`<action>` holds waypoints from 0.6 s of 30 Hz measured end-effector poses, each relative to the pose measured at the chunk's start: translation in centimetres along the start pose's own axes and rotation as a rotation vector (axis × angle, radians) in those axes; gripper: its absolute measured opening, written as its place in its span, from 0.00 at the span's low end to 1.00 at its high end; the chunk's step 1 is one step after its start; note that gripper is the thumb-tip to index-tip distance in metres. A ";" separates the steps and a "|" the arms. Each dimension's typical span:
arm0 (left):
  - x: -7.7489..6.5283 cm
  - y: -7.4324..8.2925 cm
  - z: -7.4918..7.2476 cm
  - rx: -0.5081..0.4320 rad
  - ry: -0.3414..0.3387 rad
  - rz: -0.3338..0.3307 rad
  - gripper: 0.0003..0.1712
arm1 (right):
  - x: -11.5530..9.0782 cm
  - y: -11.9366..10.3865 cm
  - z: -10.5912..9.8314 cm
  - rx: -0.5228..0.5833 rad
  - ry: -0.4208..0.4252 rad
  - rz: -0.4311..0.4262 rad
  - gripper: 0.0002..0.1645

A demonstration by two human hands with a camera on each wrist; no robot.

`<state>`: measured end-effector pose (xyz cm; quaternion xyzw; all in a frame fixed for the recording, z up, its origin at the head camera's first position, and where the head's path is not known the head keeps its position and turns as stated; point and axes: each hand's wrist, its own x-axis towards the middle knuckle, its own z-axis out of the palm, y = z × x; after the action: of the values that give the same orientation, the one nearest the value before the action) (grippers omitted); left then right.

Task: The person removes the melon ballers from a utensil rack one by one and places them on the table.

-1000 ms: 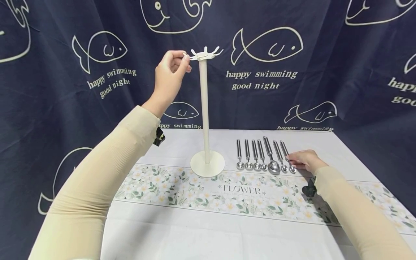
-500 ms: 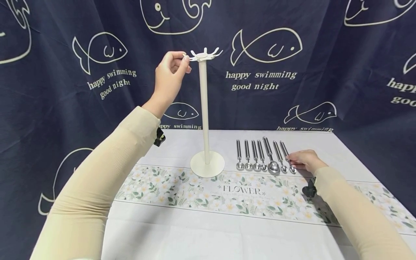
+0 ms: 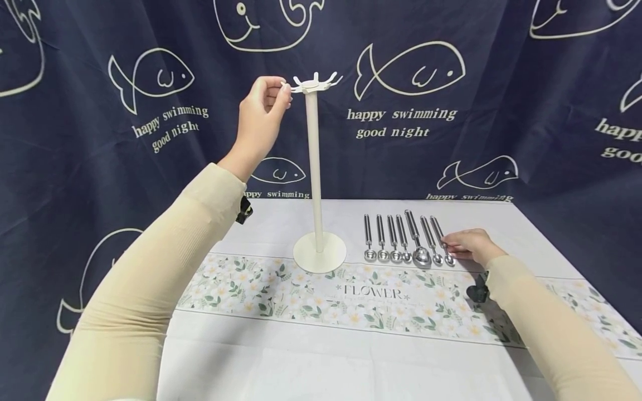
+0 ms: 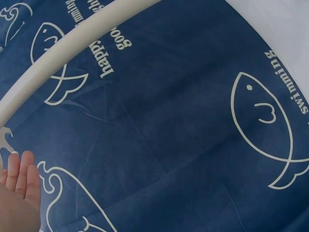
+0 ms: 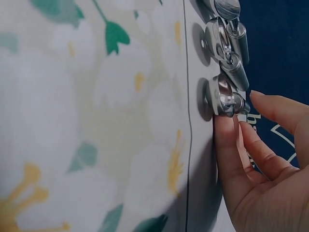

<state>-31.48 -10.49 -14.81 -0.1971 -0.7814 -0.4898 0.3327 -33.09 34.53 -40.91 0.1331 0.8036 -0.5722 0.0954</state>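
A cream stand (image 3: 314, 167) with a round base rises from the table, topped by a ring of upturned hooks (image 3: 317, 83). My left hand (image 3: 261, 114) pinches the tip of its leftmost hook between thumb and fingers. In the left wrist view, the fingers (image 4: 21, 176) sit beside the hooks at the lower left. On the table lies a row of metal scoops. My right hand (image 3: 471, 246) is at the rightmost small metal scoop (image 3: 440, 236), thumb and fingers around its handle. In the right wrist view, the scoop's bowl (image 5: 219, 96) rests low beside the fingertips.
Several other scoops lie side by side with handles pointing away, including a larger scoop (image 3: 422, 256). A floral runner (image 3: 321, 301) crosses the white table (image 3: 281, 356). Behind hangs a dark blue cloth (image 3: 241, 33) with fish drawings. Each wrist carries a small black device (image 3: 478, 289).
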 end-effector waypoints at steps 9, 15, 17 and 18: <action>0.1 0.0 -0.2 -0.001 -0.006 -0.003 0.19 | -0.3 -0.1 -0.7 0.092 0.057 0.072 0.28; 0.1 -0.2 -0.3 0.009 -0.015 -0.003 0.19 | -0.5 -0.1 -1.3 0.108 0.063 0.077 0.24; 0.2 -0.2 -0.4 0.015 -0.025 -0.004 0.19 | -0.7 -0.2 -1.5 0.119 0.065 0.080 0.22; 0.2 -0.2 -0.4 0.018 -0.029 -0.005 0.20 | -0.8 -0.2 -1.7 0.130 0.061 0.079 0.20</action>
<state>-31.59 -10.90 -14.68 -0.1994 -0.7910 -0.4805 0.3220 -32.45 35.94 -39.93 0.1881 0.7613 -0.6148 0.0844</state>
